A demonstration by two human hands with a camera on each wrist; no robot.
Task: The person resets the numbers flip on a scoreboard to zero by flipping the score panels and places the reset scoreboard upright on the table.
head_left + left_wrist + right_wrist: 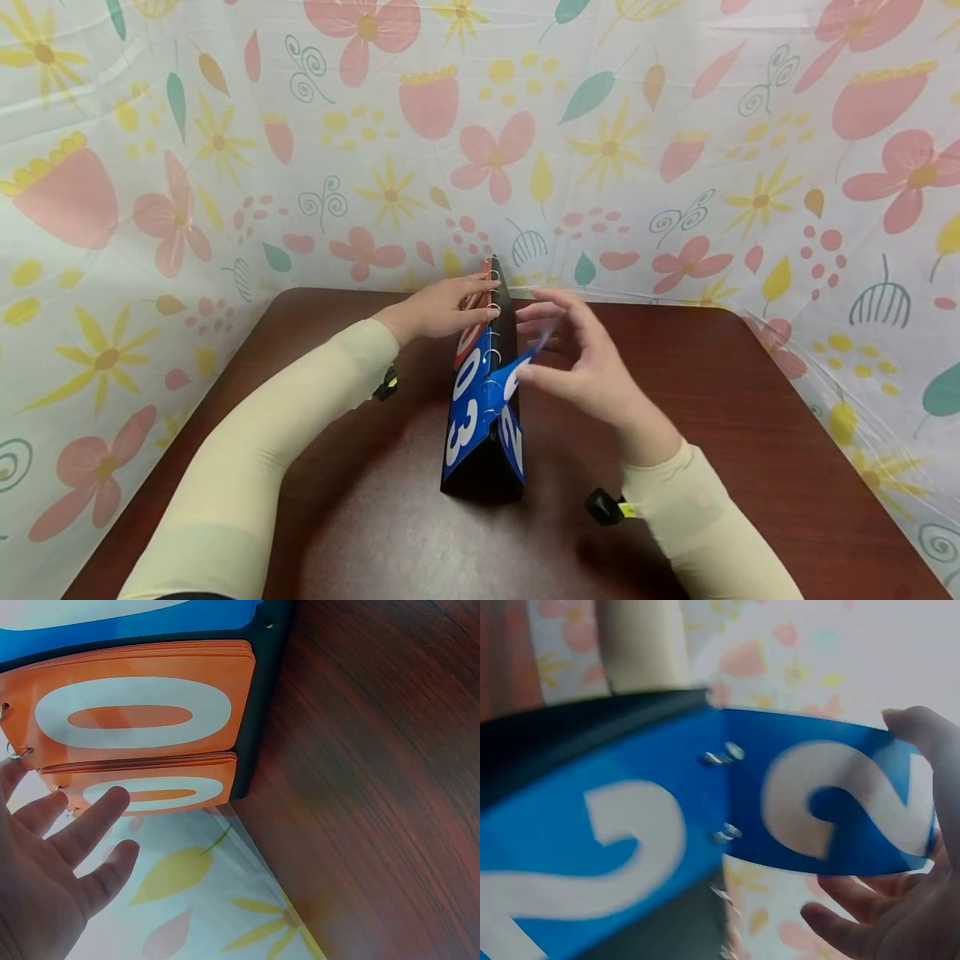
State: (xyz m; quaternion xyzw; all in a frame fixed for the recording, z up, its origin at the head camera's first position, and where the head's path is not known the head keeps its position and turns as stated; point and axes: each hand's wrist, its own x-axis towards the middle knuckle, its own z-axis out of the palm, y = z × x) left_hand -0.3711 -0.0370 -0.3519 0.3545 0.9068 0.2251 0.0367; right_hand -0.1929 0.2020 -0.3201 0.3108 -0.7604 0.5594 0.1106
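A tent-shaped flip scoreboard (483, 479) stands lengthwise on the table, its ring-bound number cards hanging on both sides. My left hand (438, 307) lies over the far part of its top edge with fingers extended. In the left wrist view, those fingertips are by the rings of two orange cards (135, 716) showing 0. My right hand (588, 354) pinches a blue card (855, 810) marked 2 by its free end, thumb on one edge and fingers at the other. The card is lifted away from another blue card (630, 817) with a 2, still on its rings.
The dark brown wooden table (360, 517) extends around the scoreboard. A white floral-printed cloth (495, 100) hangs behind the table and along its sides. Black devices with yellow-green bands sit at both wrists.
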